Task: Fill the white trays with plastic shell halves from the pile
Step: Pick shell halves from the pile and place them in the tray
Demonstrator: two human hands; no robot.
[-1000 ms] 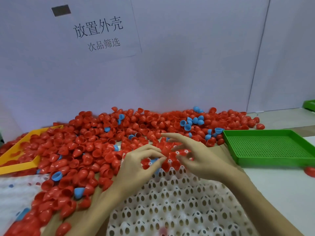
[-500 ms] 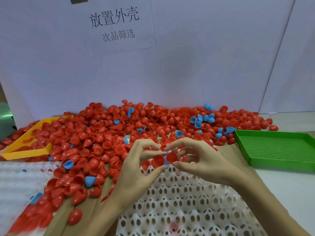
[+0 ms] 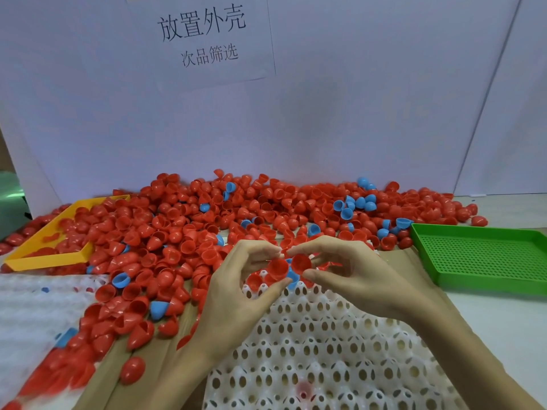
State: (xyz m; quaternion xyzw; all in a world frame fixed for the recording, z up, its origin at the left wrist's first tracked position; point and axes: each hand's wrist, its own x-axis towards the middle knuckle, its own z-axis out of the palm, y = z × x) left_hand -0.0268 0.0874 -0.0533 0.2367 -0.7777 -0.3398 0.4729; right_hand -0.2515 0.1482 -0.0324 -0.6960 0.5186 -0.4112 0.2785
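White tray nearest, pocked with oval holes. Just above its far edge, left hand pinching one red shell half, right hand pinching another, both curled, shells nearly touching. Beyond, red-and-blue pile; yellow tray left, green tray right.

- Left hand pinches a red shell half over the far edge of the white tray — right hand pinches another red half beside it.
- Pile of red and blue shells spreads behind, spilling over a yellow tray.
- Green perforated tray sits at right — a paper sign on the wall.
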